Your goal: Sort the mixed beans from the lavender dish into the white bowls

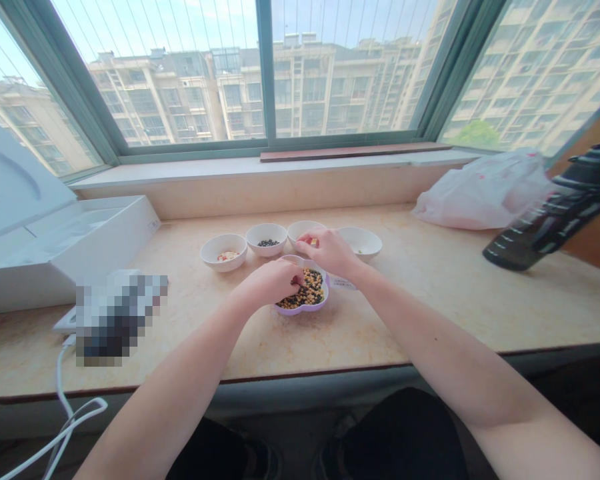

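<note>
A flower-shaped dish with a lilac rim holds a mix of black and yellow beans. My left hand reaches into this dish from the left, its fingers curled down among the beans; what they pinch is hidden. Behind it, my right hand is over a white bowl, fingers bent together at the rim, with some yellowish pieces just visible below them. Black beans lie in the white bowl to its left. Farther left, another white bowl contains pale and reddish pieces. The rightmost white bowl has a few small bits.
On the left are an open white box, a pixelated object and a white cable. A plastic bag and a tilted dark bottle are at the right. The window sill borders the back of the counter.
</note>
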Available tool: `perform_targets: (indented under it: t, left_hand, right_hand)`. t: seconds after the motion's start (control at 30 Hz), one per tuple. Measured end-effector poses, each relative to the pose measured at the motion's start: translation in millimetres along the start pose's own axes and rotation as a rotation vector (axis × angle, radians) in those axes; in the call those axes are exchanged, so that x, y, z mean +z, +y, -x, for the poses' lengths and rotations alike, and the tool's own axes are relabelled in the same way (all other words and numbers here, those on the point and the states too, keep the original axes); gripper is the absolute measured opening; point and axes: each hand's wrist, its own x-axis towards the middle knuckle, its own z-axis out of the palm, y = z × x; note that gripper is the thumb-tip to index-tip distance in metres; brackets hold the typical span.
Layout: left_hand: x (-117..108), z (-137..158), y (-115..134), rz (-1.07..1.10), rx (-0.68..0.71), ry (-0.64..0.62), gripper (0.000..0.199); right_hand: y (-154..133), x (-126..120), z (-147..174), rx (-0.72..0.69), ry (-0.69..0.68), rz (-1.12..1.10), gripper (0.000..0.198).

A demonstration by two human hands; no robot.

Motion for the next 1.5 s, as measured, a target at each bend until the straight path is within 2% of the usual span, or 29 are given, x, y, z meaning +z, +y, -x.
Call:
perform_targets:
  t: [0.1,0.3,0.53,0.73,0.87,1.03,1.17,1.33,1.5]
  left_hand:
    - [-3,0,3,-0.025,-0.027,-0.098,0.023]
    - [-11,2,4,-0.003,0.044,0.000,0.016]
    - [-25,6,-1,0.121,0.042,0.381,0.007]
    - [-28,11,3,0.182,0.082,0.788,0.009]
    - [-27,13,7,0.192,0.140,0.917,0.009]
    - [-26,13,9,0.164,0.178,0.982,0.007]
    - [-27,13,8,0.145,0.152,0.988,0.007]
    - [-25,13,7,0.120,0.116,0.933,0.006]
    - [-23,10,1,0.116,0.011,0.835,0.010]
  right_hand:
    - [0,0,0,-0.004,-0.007,0.002,0.016]
    - [1,-1,0,0.000,-0.011,-0.008,0.016]
    - [-2,-5,0,-0.009,-0.045,-0.008,0.017]
    - [-5,-4,1,0.026,-0.067,-0.009,0.019]
    - [-7,-4,1,0.035,-0.077,-0.009,0.022]
    - [-6,-3,2,0.024,-0.086,0.002,0.023]
    - [-5,-3,2,0.019,-0.090,-0.004,0.023]
    - [-5,-3,3,0.010,-0.090,-0.006,0.022]
    - [-2,0,3,-0.007,-0.096,0.001,0.021]
